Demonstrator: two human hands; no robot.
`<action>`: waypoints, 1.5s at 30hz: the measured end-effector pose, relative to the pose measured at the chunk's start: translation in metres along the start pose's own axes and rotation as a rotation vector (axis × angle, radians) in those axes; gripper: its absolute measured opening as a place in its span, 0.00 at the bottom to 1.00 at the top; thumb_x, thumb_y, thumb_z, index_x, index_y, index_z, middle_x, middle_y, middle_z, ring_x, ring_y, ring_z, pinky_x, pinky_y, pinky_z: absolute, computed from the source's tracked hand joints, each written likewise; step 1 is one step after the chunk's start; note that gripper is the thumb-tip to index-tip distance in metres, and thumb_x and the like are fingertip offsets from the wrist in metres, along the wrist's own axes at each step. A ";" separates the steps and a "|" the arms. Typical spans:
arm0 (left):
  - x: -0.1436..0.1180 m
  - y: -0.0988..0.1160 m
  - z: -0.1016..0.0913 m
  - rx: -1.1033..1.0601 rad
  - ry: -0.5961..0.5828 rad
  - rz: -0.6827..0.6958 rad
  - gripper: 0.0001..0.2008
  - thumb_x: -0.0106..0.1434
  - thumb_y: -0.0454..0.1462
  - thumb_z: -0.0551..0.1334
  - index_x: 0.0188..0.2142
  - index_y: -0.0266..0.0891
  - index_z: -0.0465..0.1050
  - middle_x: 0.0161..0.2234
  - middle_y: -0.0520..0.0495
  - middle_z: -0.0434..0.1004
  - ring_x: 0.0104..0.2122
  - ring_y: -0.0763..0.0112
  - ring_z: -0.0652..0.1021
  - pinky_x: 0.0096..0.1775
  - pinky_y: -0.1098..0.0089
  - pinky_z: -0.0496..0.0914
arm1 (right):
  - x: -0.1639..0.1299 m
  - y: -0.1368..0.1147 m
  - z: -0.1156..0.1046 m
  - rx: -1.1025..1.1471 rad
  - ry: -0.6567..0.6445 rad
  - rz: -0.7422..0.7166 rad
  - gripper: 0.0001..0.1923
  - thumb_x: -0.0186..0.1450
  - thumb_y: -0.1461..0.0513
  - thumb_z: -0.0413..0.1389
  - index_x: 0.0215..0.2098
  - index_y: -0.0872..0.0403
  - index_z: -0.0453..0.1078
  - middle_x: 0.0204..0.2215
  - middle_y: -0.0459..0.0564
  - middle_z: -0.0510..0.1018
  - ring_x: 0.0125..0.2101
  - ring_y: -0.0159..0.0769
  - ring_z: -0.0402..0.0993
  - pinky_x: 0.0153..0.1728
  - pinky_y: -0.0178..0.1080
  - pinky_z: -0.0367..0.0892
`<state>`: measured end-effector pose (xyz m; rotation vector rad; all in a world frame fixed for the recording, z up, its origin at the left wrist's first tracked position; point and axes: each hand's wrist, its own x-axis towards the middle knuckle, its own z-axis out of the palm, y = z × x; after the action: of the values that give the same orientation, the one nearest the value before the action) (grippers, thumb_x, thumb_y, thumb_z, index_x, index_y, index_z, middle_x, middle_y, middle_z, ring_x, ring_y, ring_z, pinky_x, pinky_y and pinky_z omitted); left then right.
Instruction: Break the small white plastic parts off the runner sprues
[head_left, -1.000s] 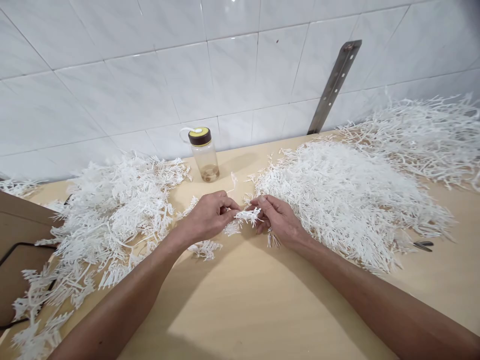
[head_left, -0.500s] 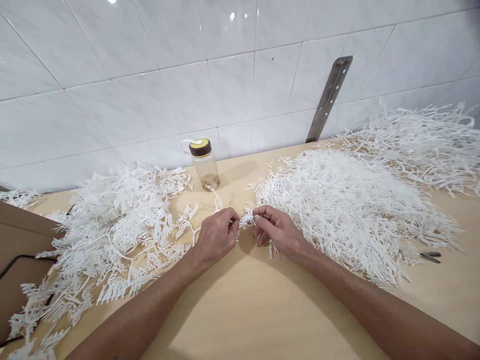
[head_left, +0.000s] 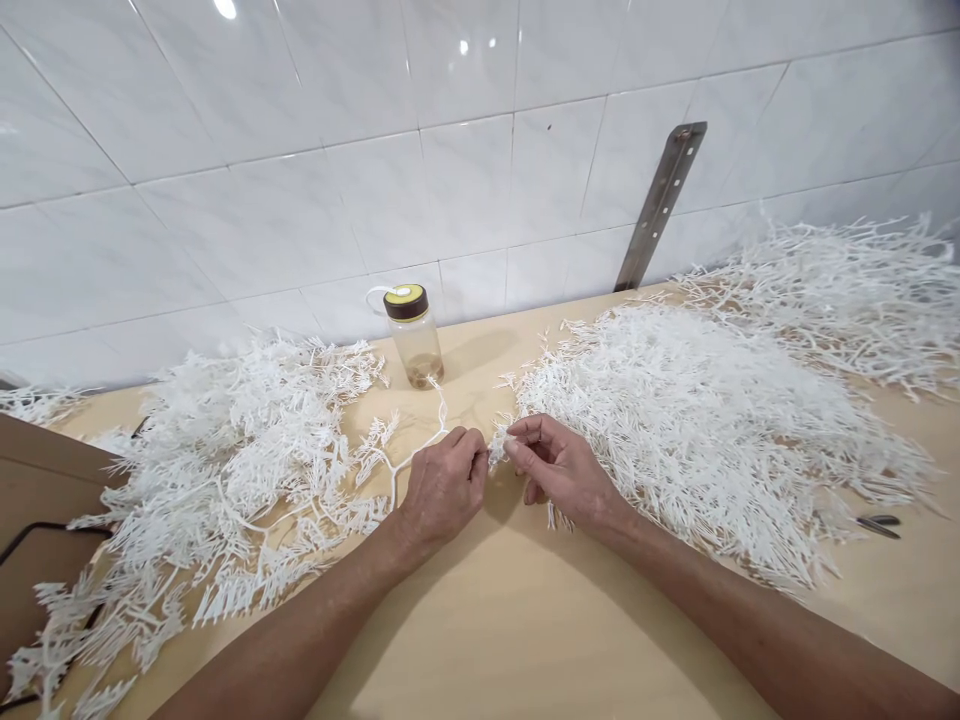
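Near the middle of the table, my left hand [head_left: 448, 484] is closed, thumb against curled fingers, around a white branching plastic stem [head_left: 409, 462]; bare forks of it stick out behind the knuckles. A small white feathery sprig [head_left: 497, 446] bridges the gap to my right hand [head_left: 564, 466], whose thumb and index finger pinch it while the other fingers curl loosely. How the sprig joins the stem is hidden by my fingers. Right beside my right hand spreads a big heap of loose white sprigs [head_left: 675, 420]. On the left lies a pile of bushy white branches [head_left: 247, 430].
A clear bottle [head_left: 418, 345] with a yellow and black lid stands behind my hands. Thinner bare stems [head_left: 847, 290] lie at the back right. Small dark-handled cutters [head_left: 879, 525] rest at right. A cardboard box [head_left: 45, 520] borders the left; a metal bracket [head_left: 660, 210] leans on the tiled wall.
Both hands have shifted slightly right and come closer together, so less of the sprig shows between them. More of the white stem shows behind my left hand. The view has moved slightly.
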<state>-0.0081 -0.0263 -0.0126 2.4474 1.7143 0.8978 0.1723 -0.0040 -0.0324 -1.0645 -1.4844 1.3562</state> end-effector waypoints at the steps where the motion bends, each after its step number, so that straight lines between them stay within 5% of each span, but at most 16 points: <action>1: 0.000 0.000 0.001 -0.004 -0.003 -0.013 0.08 0.64 0.32 0.55 0.29 0.41 0.66 0.27 0.51 0.73 0.25 0.73 0.71 0.28 0.72 0.61 | 0.000 0.000 0.001 -0.013 -0.019 0.004 0.17 0.63 0.50 0.60 0.41 0.54 0.69 0.27 0.45 0.73 0.20 0.29 0.70 0.17 0.33 0.70; 11: -0.002 -0.005 0.010 -0.223 -0.060 -0.110 0.10 0.58 0.29 0.58 0.38 0.42 0.69 0.23 0.56 0.71 0.21 0.74 0.69 0.28 0.73 0.62 | -0.002 0.005 0.007 -0.126 -0.021 -0.063 0.13 0.64 0.54 0.57 0.41 0.53 0.70 0.28 0.47 0.73 0.25 0.32 0.69 0.16 0.32 0.71; 21: 0.008 -0.001 -0.004 -0.482 -0.035 -0.134 0.12 0.61 0.31 0.59 0.40 0.40 0.81 0.29 0.50 0.79 0.23 0.78 0.70 0.27 0.75 0.64 | 0.000 0.001 0.003 -0.054 -0.036 -0.005 0.17 0.68 0.48 0.53 0.37 0.54 0.68 0.20 0.41 0.70 0.15 0.27 0.67 0.17 0.32 0.66; 31: 0.010 -0.007 -0.002 -0.621 -0.075 -0.159 0.09 0.61 0.38 0.63 0.39 0.38 0.80 0.26 0.50 0.76 0.23 0.76 0.70 0.27 0.74 0.64 | 0.004 0.006 -0.004 0.018 -0.103 0.056 0.21 0.68 0.45 0.52 0.32 0.54 0.67 0.19 0.41 0.70 0.15 0.27 0.68 0.18 0.32 0.65; 41: 0.010 -0.007 -0.004 -0.803 -0.137 -0.350 0.13 0.63 0.43 0.60 0.30 0.35 0.74 0.23 0.53 0.68 0.24 0.76 0.66 0.28 0.73 0.62 | -0.002 -0.001 0.000 -0.172 -0.187 -0.030 0.21 0.70 0.48 0.48 0.27 0.54 0.66 0.18 0.42 0.69 0.16 0.27 0.66 0.19 0.32 0.63; 45: 0.010 -0.005 -0.005 -0.738 -0.150 -0.381 0.14 0.62 0.44 0.60 0.29 0.36 0.73 0.21 0.54 0.66 0.22 0.77 0.64 0.25 0.74 0.59 | -0.001 0.000 -0.001 -0.109 -0.141 -0.028 0.17 0.69 0.49 0.52 0.36 0.53 0.68 0.21 0.41 0.69 0.16 0.27 0.66 0.18 0.32 0.64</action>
<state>-0.0128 -0.0167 -0.0055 1.6085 1.3822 1.0207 0.1733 -0.0051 -0.0327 -1.0297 -1.6873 1.3669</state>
